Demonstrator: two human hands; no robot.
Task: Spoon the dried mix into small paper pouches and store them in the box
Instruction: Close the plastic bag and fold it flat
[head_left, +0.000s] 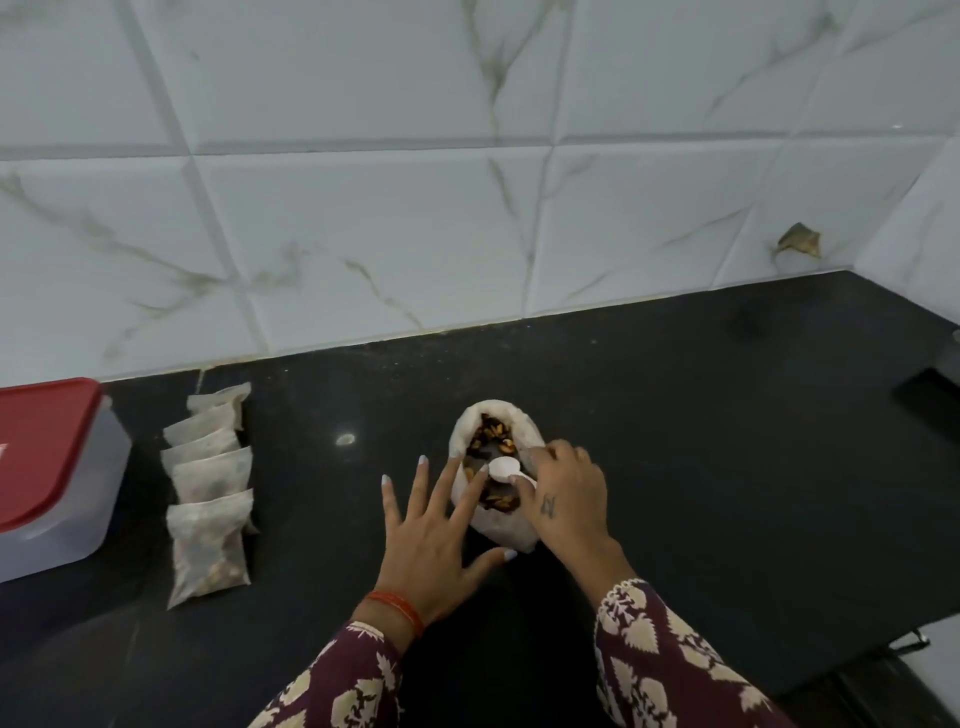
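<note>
A white bag (497, 415) of dark dried mix lies open on the black counter at the centre. My right hand (569, 493) pinches a small white spoon (505, 467) over the bag's mouth. My left hand (434, 525) has its fingers spread straight, fingertips touching the bag's left rim. A row of several filled paper pouches (210, 493) lies overlapping on the counter to the left. The clear plastic box (72, 514) with a red lid stands at the far left, lid on.
The marble-pattern tiled wall (467, 208) runs along the counter's back edge and turns at the right corner. A dark flat object (930, 402) lies at the right edge. The black counter (675, 441) ends at the lower right.
</note>
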